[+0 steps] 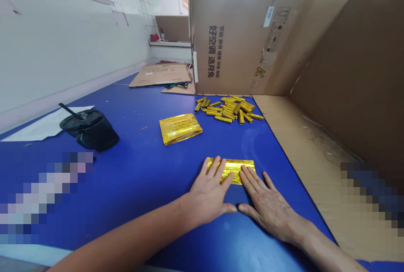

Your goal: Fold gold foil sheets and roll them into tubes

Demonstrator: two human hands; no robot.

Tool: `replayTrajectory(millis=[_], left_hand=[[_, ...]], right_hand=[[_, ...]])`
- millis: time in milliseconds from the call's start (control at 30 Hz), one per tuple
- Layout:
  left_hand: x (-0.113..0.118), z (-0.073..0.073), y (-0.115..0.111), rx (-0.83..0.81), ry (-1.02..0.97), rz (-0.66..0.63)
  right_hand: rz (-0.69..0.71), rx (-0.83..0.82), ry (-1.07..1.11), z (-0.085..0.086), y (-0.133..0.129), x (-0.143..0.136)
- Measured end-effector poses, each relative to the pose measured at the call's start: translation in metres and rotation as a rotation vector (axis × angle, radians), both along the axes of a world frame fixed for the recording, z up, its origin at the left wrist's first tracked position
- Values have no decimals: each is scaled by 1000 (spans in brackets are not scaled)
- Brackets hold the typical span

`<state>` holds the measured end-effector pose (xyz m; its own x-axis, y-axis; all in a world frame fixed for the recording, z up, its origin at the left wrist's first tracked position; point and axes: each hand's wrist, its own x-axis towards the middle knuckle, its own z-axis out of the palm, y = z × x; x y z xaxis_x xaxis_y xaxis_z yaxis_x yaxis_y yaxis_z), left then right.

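Resting palm-down, 2 bare hands lay their fingers on 1 gold foil piece (234, 166), which lies on the far side of both palms. Its long axis runs left to right, across the line of the forearms. The left hand (211, 191) is spread wide over its left part; the right hand (267, 202) is also flat, with 3 fingers close together at the near right part and the little finger held away. Neither is curled around anything, and both are about equally near the foil. The 2 thumb tips point inward on the near side, just beside each other.

Below is a smooth blue tabletop (142, 171). Beyond the left hand, toward the far left, sits a flat gold packet (181, 128); a heap of small gold tubes (227, 107) lies farther off, near the foot of a tall cardboard box (240, 45). On the left stand a dark lidded mug (98, 132) and a white sheet (38, 127) by the pale wall (63, 53). Flattened cardboard (160, 73) lies at the far left, and a brown cardboard panel (293, 171) borders the right edge.
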<state>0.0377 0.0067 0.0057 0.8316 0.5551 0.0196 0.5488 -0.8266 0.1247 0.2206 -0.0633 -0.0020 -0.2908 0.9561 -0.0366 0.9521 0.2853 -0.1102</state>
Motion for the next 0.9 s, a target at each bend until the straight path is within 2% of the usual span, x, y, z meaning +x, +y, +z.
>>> replayTrajectory(millis=[133, 200, 333, 567, 700, 800, 833, 900], left_hand=[[15, -1, -11, -97, -31, -151], [14, -4, -13, -144, -40, -173], [-3, -6, -8, -166, -25, -147], [-40, 1, 1, -113, 47, -110], [-47, 2, 0, -104, 53, -89], [-46, 2, -1, -105, 47, -85], [-46, 2, -2, -105, 45, -84], [-45, 2, -2, -102, 36, -83]], right_hand=[[9, -6, 22, 0, 1, 2], [8, -11, 35, 1, 1, 2], [2, -27, 45, 4, 1, 1], [0, -38, 31, 5, -1, 6], [-82, -44, -4, 10, -2, 14], [-164, -28, 1, 21, 2, 1], [-155, -17, 16, 25, 4, -8], [-47, -20, 68, 28, 10, -27]])
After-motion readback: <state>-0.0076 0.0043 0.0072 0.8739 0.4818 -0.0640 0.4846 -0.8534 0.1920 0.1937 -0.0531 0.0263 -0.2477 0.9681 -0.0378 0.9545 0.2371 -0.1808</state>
